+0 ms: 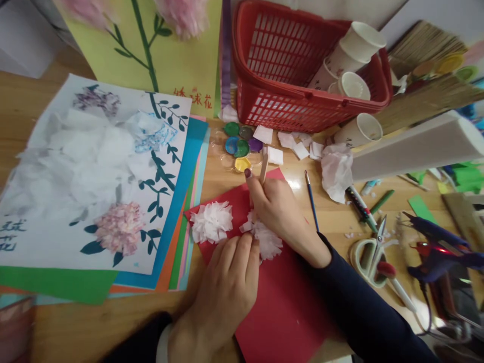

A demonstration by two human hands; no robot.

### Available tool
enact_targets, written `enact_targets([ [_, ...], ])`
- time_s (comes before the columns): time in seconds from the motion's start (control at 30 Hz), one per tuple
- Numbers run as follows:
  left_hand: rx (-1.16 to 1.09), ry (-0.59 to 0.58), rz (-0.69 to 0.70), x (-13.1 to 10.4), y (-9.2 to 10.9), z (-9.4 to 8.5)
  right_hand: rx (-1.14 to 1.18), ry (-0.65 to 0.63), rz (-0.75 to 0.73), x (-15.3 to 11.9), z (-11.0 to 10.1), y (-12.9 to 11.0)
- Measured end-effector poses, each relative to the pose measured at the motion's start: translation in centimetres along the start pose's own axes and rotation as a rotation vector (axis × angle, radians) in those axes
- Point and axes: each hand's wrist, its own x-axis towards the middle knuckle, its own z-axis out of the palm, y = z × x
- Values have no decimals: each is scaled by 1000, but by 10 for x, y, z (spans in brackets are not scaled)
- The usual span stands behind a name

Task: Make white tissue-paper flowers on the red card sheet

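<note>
1. A wooden table point(75, 327) is seen from above, crowded with craft supplies.
2. A sheet of red paper point(287, 307) lies at the centre front, and both of the person's hands work on it.
3. The left hand point(227, 287) rests palm down on the red paper, fingers close together, with the fingertips pressing the near edge of a white tissue flower point(266, 239).
4. The right hand point(278, 209) is closed around a pale wooden stick point(263, 169), held upright with its lower end at that same flower.
5. A second white tissue flower point(212, 221) sits on the red paper just to the left, not touched by either hand.
6. A small paint palette point(240, 143) with green, blue, purple and yellow wells lies just beyond the stick.
7. White paper squares point(298, 146) are scattered beside the palette, near a crumpled tissue point(336, 169).
8. A thin blue paintbrush point(312, 200) lies on the table right of the right hand.
9. A red plastic basket point(280, 101) at the back holds white paper cups point(359, 45).
10. To the left, a finished flower picture point(94, 171) lies on a stack of coloured paper sheets point(185, 201).
11. On the right lie scissors point(372, 247), marker pens point(361, 204) and a blue glue gun point(438, 247).
</note>
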Motion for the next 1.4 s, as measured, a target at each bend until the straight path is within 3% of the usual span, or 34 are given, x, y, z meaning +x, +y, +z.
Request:
enact_targets([
  [0.47, -43, -11, -21, -1, 1, 1, -121, 58, -98, -4, 3, 0],
  [0.8, -84, -65, -91, -1, 2, 0, -135, 82, -274, -13, 9, -2],
  [1.03, -64, -52, -109, -1, 4, 0, -141, 290, -531, -25, 11, 9],
  [1.17, -86, -45, -110, -3, 4, 2, -134, 368, -527, -27, 13, 16],
  [1.4, -104, 82, -129, -7, 5, 6, -4, 195, -391, -24, 10, 19],
])
